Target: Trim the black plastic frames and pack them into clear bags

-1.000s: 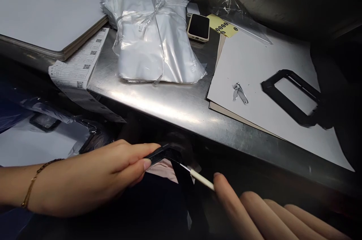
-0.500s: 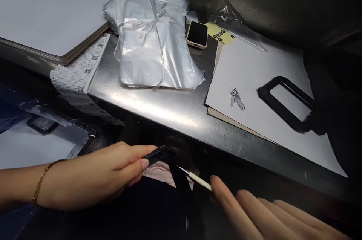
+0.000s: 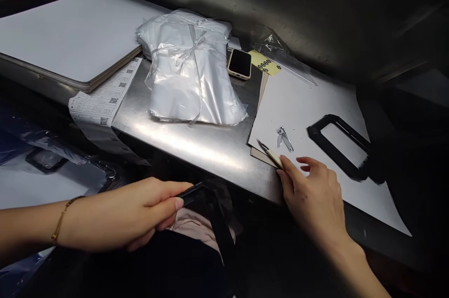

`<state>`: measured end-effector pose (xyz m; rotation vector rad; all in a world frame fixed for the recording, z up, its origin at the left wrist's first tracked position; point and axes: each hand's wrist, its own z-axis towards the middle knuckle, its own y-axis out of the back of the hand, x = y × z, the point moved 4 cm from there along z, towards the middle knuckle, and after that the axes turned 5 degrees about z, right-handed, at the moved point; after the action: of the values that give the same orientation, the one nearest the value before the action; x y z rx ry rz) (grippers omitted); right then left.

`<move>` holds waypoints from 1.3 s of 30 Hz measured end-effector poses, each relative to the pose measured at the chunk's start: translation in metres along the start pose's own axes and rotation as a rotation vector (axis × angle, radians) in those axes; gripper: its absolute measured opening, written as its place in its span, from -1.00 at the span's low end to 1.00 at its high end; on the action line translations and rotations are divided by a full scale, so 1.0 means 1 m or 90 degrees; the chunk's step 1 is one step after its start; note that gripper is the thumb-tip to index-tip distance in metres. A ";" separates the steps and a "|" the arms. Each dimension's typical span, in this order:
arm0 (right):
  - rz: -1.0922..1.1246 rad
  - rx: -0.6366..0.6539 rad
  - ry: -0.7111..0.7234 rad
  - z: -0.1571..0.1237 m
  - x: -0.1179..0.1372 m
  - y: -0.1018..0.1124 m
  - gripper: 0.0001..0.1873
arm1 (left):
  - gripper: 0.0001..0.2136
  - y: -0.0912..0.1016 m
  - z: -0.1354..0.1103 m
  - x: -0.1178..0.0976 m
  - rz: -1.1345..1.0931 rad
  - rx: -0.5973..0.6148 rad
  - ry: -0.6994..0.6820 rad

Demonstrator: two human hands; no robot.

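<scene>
Two hands off the steel table: the left hand (image 3: 119, 214) pinches a black plastic frame (image 3: 191, 193), the right hand (image 3: 312, 192) takes a craft knife (image 3: 272, 155)

Right thumb and forefinger (image 3: 286, 164) close on the end of the knife's white handle, while the other fingers spread loosely. The narrow blade points up and left, over the near corner of a white sheet (image 3: 308, 97) that lies on the steel table (image 3: 182, 143). The right hand sits at the table's front edge, partly over that sheet. The left fingers (image 3: 175, 190) curl around the black plastic frame, which is held in front of the table's edge, well below its top. Its dark arm drops toward a pink cloth (image 3: 196, 225), and a gold chain bracelet (image 3: 63, 218) circles the left wrist.

On the sheet, just beside the knife, lie nail clippers (image 3: 285, 139); further right on it sits a black rectangular frame (image 3: 336, 146). Behind the sheet on the table are a phone in a cream case (image 3: 239, 64) and a yellow label with black dots (image 3: 264, 63). Left of the phone is a tied bundle of clear plastic bags (image 3: 189, 69). Further left on the table, a strip of QR-code labels (image 3: 105, 97) lies against a large white board (image 3: 70, 31). Below the table's left edge, a dark frame in plastic (image 3: 45, 160) lies on something white.
</scene>
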<state>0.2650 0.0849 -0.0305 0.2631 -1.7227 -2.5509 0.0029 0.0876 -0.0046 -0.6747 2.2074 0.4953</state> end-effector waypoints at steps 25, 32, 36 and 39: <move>0.720 0.086 0.121 -0.013 0.089 0.039 -0.82 | -0.71 -0.002 -0.001 0.005 0.019 0.080 0.078; 0.502 -0.002 0.184 -0.048 0.066 0.019 -0.67 | -0.70 0.002 0.001 -0.001 0.011 0.082 0.075; 0.483 -0.078 0.308 -0.056 0.086 0.015 -0.78 | -0.62 0.007 0.010 0.010 0.088 0.037 0.038; 0.588 -0.034 0.317 -0.045 0.089 0.004 -0.82 | -0.59 0.013 0.003 0.026 0.228 -0.158 -0.101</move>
<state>0.1845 0.0296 -0.0529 0.0558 -1.1805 -1.6701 -0.0181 0.0913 -0.0239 -0.3465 2.1407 0.9827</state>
